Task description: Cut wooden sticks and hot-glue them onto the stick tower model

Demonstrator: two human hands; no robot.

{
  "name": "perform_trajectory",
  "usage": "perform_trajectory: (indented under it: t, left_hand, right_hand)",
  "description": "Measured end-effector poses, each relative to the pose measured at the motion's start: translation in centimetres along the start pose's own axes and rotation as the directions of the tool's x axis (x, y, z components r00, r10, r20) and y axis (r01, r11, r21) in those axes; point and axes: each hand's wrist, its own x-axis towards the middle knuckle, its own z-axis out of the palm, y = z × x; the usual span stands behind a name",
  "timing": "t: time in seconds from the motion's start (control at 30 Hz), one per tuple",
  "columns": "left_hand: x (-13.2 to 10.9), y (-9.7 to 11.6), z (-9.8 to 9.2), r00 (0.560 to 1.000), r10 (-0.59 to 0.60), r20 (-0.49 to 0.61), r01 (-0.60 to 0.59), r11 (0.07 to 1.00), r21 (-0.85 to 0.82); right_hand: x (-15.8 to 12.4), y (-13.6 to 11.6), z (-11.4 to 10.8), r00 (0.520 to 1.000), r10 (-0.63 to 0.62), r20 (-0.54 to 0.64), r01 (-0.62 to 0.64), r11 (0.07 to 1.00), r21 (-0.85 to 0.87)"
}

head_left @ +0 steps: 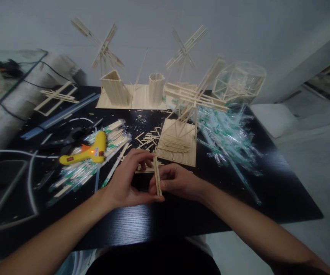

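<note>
Both hands meet over the near middle of the black table [282,191]. My left hand [129,179] and my right hand [179,182] pinch a small assembly of thin wooden sticks [156,176], one stick standing upright between the fingers and others crossing flat behind it. Just beyond the hands lies a flat panel of wooden sticks [179,143] with a short stack of sticks on it and a stick windmill frame [195,97] rising from it.
A yellow glue gun [91,151] rests on wrapped stick packets [96,160] at left. Loose stick offcuts [149,138] lie ahead. Clear wrappers [228,141] pile up at right. Stick windmills [106,49], a stick cup [156,88] and black pliers [70,137] stand farther back.
</note>
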Motion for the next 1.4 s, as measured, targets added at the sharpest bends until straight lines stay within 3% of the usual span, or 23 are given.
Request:
perform_trajectory:
  t: [0.17,0.3,0.43,0.5,1.4]
  left_hand:
    - [0.1,-0.1,-0.2,1.0,-0.028,0.007,0.029,0.999,-0.037]
    - [0.4,-0.2,-0.5,0.99,-0.137,0.014,0.136,0.958,-0.253]
    - [0.9,-0.2,-0.9,0.897,-0.429,0.108,0.427,0.776,-0.465]
    - [1.1,-0.2,-0.9,0.856,-0.498,0.141,0.491,0.696,-0.525]
    - [1.6,0.1,-1.1,0.804,-0.557,0.207,0.579,0.653,-0.489]
  right_hand:
    - [0.0,-0.1,-0.1,0.999,-0.008,-0.034,0.007,0.999,-0.032]
    - [0.0,-0.1,-0.2,0.998,0.038,-0.04,-0.037,0.999,0.021]
    - [-0.1,-0.1,-0.1,0.996,0.077,-0.039,-0.074,0.996,0.057]
    - [-0.1,-0.2,0.0,0.996,0.077,-0.041,-0.074,0.995,0.059]
    - [-0.2,-0.1,-0.2,0.989,0.107,-0.102,-0.115,0.99,-0.077]
